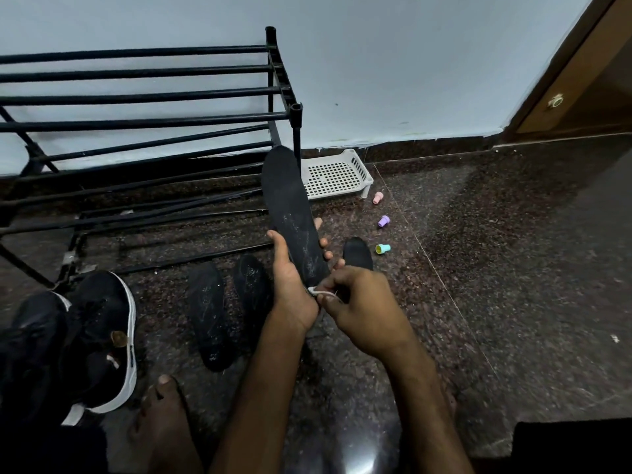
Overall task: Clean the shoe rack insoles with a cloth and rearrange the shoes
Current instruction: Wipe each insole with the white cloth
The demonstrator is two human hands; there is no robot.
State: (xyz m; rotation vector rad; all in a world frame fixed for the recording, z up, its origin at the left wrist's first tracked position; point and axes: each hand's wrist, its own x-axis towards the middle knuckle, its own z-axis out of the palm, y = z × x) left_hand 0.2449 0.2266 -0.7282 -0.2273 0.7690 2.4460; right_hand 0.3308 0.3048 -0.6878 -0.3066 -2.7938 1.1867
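Left grip [293,289] round insole [289,203], heel end

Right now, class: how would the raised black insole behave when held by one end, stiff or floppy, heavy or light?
Probably fairly stiff: the insole stands straight above the left hand gripping its lower part. Likely light: it looks thin, one hand suffices.

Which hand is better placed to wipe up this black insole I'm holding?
Right. The right hand pinches the small white cloth at the lower end of the long black insole, while the left hand grips that insole and steadies it.
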